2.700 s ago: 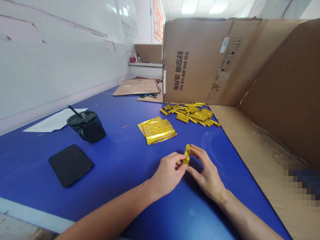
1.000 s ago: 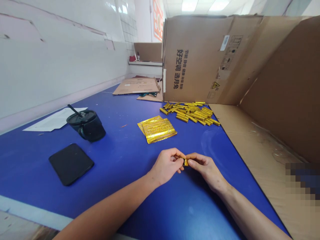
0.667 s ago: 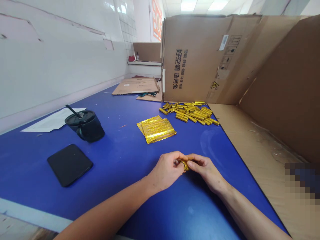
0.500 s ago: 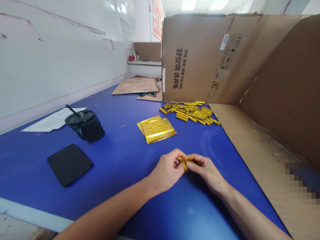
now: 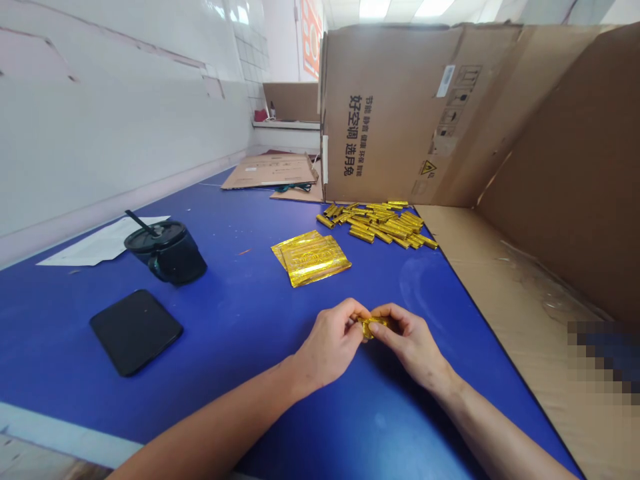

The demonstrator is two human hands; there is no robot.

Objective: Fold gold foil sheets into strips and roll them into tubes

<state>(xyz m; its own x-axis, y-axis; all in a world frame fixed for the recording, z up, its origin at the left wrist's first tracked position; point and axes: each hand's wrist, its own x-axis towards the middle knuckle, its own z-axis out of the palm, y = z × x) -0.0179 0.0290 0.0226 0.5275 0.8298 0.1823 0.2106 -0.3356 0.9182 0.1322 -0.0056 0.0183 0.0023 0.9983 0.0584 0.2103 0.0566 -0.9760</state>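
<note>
A: What did the hands have?

B: The left hand (image 5: pixel 330 340) and the right hand (image 5: pixel 410 337) were both clenched on a small crumpled foil piece (image 5: pixel 369 327), pinching it from either side.

A: Where was that piece?

B: Between the two hands, over the near part of the blue table (image 5: pixel 240 313). Much of it was hidden by the hands.

A: What lay closest?

B: Flat gold foil sheets (image 5: pixel 311 260) lay farther off and to the left. Beyond them, a loose pile of foil rolls (image 5: pixel 377 223) sat against a cardboard box (image 5: pixel 390 113).

A: And on the left?

B: A black cup (image 5: pixel 167 257) stood beside a sheet of paper (image 5: pixel 100 243), and a black phone (image 5: pixel 135 332) lay flat nearer the person.
</note>
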